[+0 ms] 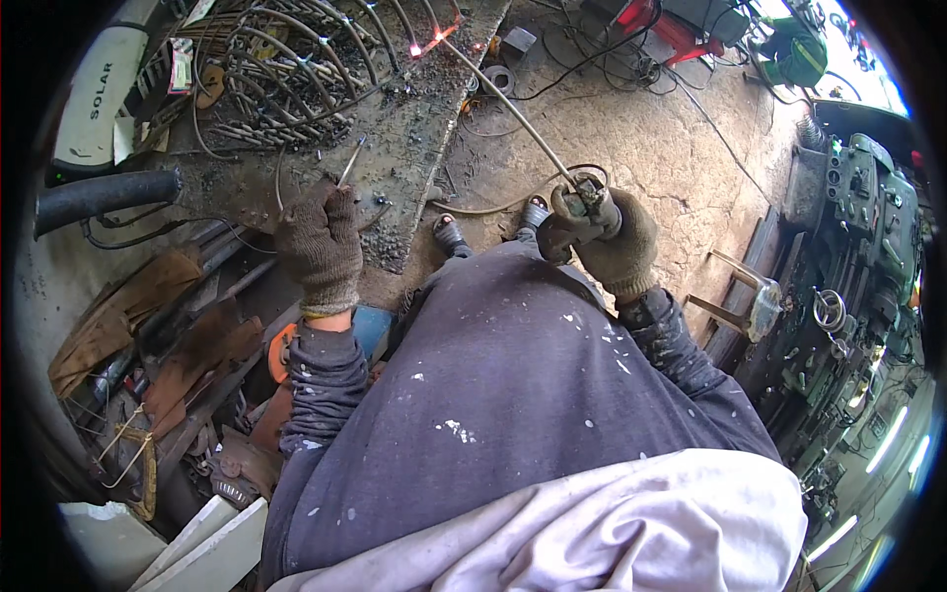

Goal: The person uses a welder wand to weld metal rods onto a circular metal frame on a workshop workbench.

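My right hand, in a brown knit glove, is closed round the grip of what looks like a gas torch. Its long thin tube slants up and left to a bent metal bar whose end glows red-orange at the far edge of the metal table. My left hand, gloved alike, is closed at the near side of the table. A thin rod with a dark tip sticks out beyond its fingers, which hide the other end. Several curved bars stand left of the glow.
Jumbled metal rods lie on the table's left part. A green lathe and a small stool are at my right. Cables cross the floor near a red machine. Another person in green is at the far right.
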Demonstrator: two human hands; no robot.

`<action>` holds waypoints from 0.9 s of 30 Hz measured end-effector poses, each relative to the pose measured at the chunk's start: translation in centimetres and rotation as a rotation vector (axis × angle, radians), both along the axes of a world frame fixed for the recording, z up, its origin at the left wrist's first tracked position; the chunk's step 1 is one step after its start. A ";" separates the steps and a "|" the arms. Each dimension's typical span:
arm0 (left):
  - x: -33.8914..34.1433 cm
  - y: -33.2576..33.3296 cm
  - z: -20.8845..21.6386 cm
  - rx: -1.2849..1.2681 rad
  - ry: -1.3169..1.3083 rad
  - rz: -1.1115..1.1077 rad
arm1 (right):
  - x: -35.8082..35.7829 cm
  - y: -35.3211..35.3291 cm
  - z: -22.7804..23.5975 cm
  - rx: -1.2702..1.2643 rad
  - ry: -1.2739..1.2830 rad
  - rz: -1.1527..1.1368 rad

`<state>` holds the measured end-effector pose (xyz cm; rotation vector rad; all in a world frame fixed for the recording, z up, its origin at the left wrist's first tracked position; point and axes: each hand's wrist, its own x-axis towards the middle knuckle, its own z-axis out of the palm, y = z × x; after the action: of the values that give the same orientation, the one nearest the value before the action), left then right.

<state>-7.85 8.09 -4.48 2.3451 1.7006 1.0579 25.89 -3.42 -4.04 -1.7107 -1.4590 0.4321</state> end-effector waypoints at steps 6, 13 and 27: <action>0.3 -0.1 0.4 0.006 0.028 0.001 | -0.1 0.2 0.3 0.013 -0.070 0.010; 0.9 -1.1 1.4 -0.124 -0.074 -0.005 | 1.3 -0.7 -1.1 -0.081 -0.268 0.259; 0.4 -0.4 0.6 -0.088 0.004 0.006 | 1.1 -0.2 -1.4 0.041 -0.046 0.126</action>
<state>-7.44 7.68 -3.85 2.2911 1.7200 0.9597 27.02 -3.62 -5.48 -1.6120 -1.6041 0.4295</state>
